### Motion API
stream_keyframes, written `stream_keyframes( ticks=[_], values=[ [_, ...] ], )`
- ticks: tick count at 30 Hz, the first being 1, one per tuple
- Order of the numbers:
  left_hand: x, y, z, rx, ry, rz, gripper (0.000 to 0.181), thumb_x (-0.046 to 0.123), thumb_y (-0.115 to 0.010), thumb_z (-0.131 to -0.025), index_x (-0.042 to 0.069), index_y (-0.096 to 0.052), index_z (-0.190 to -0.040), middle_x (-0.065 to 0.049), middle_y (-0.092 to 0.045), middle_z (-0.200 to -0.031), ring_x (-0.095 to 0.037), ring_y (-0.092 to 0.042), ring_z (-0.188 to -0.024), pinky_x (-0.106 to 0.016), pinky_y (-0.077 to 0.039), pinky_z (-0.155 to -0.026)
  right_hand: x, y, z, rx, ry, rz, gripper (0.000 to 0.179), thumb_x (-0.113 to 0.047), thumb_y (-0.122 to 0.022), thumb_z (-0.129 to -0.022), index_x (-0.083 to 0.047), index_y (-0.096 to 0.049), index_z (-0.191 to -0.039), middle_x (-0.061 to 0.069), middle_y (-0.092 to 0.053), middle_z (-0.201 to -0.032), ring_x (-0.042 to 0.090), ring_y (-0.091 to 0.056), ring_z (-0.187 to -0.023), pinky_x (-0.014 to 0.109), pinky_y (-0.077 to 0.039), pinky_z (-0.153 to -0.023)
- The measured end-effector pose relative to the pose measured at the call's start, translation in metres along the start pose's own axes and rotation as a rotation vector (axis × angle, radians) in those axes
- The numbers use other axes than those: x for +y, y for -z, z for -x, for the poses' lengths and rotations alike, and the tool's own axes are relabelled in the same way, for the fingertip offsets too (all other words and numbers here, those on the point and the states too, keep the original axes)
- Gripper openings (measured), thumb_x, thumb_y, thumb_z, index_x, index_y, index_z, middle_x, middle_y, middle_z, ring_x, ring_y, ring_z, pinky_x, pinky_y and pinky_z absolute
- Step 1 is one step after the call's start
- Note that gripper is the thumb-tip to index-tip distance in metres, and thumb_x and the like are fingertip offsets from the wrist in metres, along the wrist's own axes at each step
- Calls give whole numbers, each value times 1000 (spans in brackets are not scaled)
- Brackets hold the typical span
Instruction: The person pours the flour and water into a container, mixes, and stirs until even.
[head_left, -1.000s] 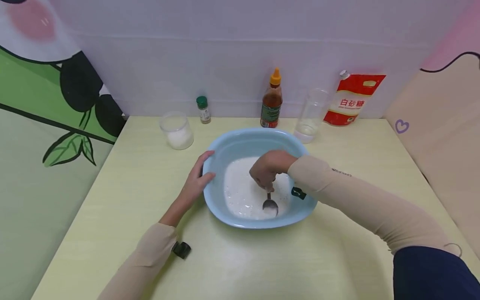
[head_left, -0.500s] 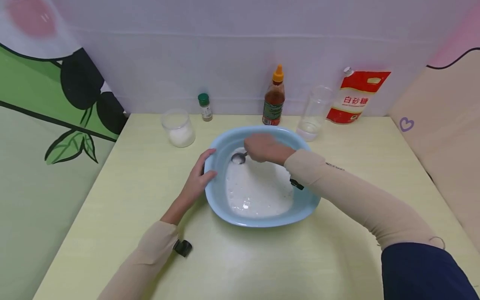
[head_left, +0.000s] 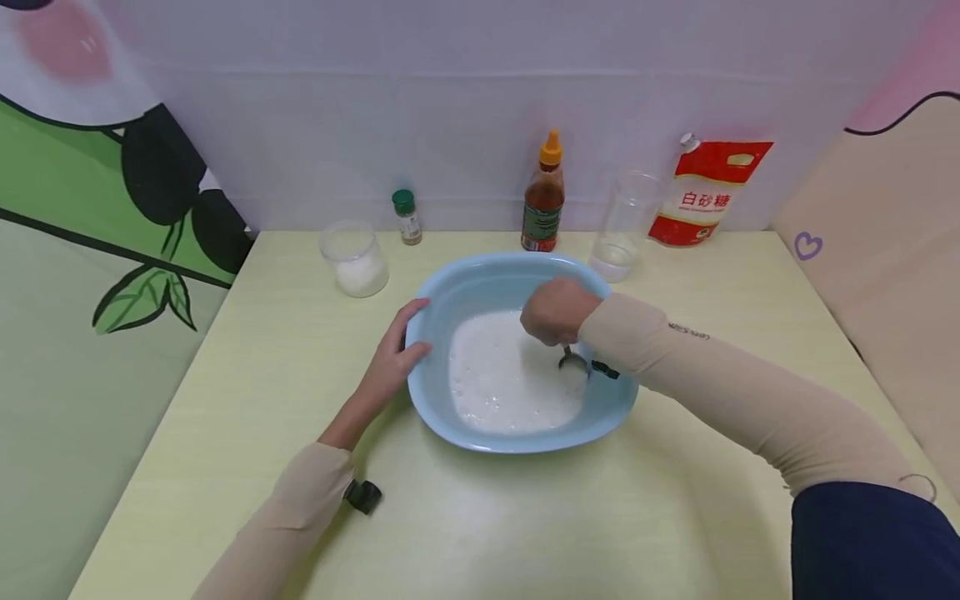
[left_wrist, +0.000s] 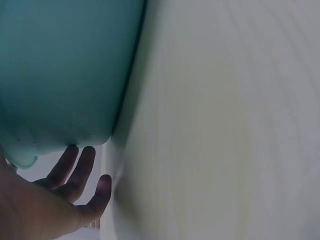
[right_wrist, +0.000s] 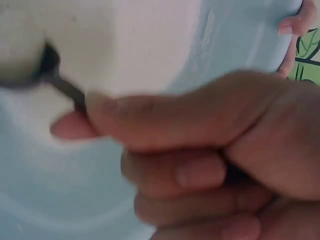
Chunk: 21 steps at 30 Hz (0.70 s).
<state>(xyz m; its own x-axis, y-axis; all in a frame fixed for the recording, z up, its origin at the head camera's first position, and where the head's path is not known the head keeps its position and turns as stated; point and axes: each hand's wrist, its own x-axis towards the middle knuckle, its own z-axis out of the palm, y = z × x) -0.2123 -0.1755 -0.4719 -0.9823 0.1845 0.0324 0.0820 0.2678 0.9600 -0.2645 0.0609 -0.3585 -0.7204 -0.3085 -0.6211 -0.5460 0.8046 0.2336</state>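
A light blue plastic basin (head_left: 517,444) holds a shallow white liquid (head_left: 491,375) with small bubbles. My left hand (head_left: 390,354) holds the basin's left side, thumb over the rim; in the left wrist view, fingers of the left hand (left_wrist: 55,205) lie against the outer wall. Over the right part of the liquid, my right hand (head_left: 557,312) grips a metal spoon (head_left: 573,361) by its handle, bowl down at the liquid near the right wall. In the right wrist view, the right hand (right_wrist: 200,135) pinches the spoon (right_wrist: 69,91) between thumb and forefinger, other fingers curled.
Behind the basin stand a clear cup (head_left: 358,267) of white contents, a green-capped small jar (head_left: 407,218), an orange-capped sauce bottle (head_left: 543,208), a tall clear glass (head_left: 621,229) and a red-and-white pouch (head_left: 701,196). The pale table (head_left: 525,533) meets a lilac backdrop (head_left: 300,150).
The right hand has swept the spoon round the liquid, from the front to the back left and now to the right side. The left hand has stayed on the rim.
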Motion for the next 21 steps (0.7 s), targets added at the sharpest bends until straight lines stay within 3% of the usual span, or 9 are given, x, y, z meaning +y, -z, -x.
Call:
stream_keyframes(
  ticks=[4, 6, 8, 11, 17, 21],
  values=[
    [-1, 1, 1, 6, 3, 11, 65, 3, -50, -91, 14, -32, -153, -15, -23, -164, -39, -36, -139, -59, -37, -109, -13, 2, -12, -230, 208, -52, 8, -13, -70, -89, -10, -73, -82, -3, -51, -68, 12, -41, -60, 26, -34, -53],
    [-1, 1, 2, 7, 1, 11, 65, 3, -50, -91, 14, -32, -153, -15, -23, -164, -39, -36, -139, -59, -36, -110, -20, 1, -19, -276, 322, -165, 15, -17, -63, -95, -10, -76, -91, -5, -47, -65, 9, -33, -54, 25, -27, -50],
    [-2, 1, 3, 7, -3, 8, 64, 3, -50, -92, 13, -32, -153, -15, -23, -164, -38, -35, -141, -58, -34, -112, -27, 1, -24, -274, 393, -286, 20, -18, -58, -98, -8, -76, -98, -5, -45, -65, 8, -28, -52, 25, -23, -48],
    [-5, 0, 2, 7, -13, 15, 65, 1, -50, -92, 11, -32, -153, -15, -24, -164, -36, -33, -142, -55, -31, -114, -36, 3, -28, -164, 398, -372, 19, -19, -57, -99, -9, -72, -103, -4, -51, -72, 9, -33, -54, 24, -29, -49],
    [-9, -1, -1, 7, -26, 31, 65, 1, -51, -91, 12, -33, -153, -14, -24, -164, -35, -32, -144, -54, -30, -116, -38, 5, -30, 183, 292, -274, 15, -15, -56, -99, -8, -66, -108, 4, -64, -92, 16, -52, -77, 27, -43, -67],
    [-8, -2, -1, 6, -12, 20, 65, 2, -51, -91, 13, -33, -153, -14, -23, -164, -37, -31, -144, -56, -30, -115, -27, 1, -29, 373, 159, -265, 15, -13, -53, -99, -5, -64, -105, 5, -58, -86, 21, -51, -78, 31, -42, -71]
  ],
)
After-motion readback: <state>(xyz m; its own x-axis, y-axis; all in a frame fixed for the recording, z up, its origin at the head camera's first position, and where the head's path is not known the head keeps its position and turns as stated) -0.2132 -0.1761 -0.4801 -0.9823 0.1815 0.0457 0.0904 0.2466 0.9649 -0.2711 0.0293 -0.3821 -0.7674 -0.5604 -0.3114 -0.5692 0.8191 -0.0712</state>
